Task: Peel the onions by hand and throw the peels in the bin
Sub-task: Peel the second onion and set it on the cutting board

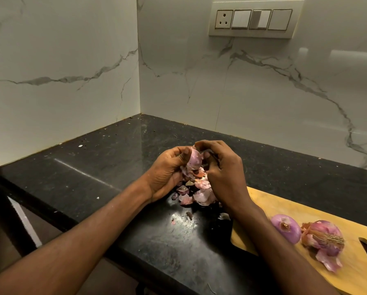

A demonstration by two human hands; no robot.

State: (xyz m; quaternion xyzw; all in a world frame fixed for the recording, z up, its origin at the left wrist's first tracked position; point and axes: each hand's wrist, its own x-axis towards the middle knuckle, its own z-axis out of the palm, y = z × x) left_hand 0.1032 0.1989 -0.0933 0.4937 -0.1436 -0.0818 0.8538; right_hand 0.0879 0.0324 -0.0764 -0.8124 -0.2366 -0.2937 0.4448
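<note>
Black speckled stone tabletop (118,167) is carrying a pale wooden cutting board (284,211) with two waiting onions. Left hand (167,171) is gripping a half-peeled pinkish-purple onion (194,159) above the heap of papery pink peels (196,193), catching scraps; right hand (223,169) is pinching its skin.

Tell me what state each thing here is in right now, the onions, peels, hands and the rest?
Left hand: grips the held onion.
Right hand: fingers curled on the held onion's skin.
Held onion: partly peeled, above the counter.
Peel pile: loose on the counter, not binned.
Peeled onion: bare, on the cutting board.
Second onion: on the board, skin torn and hanging.
Wall switches: position unclear.
</note>
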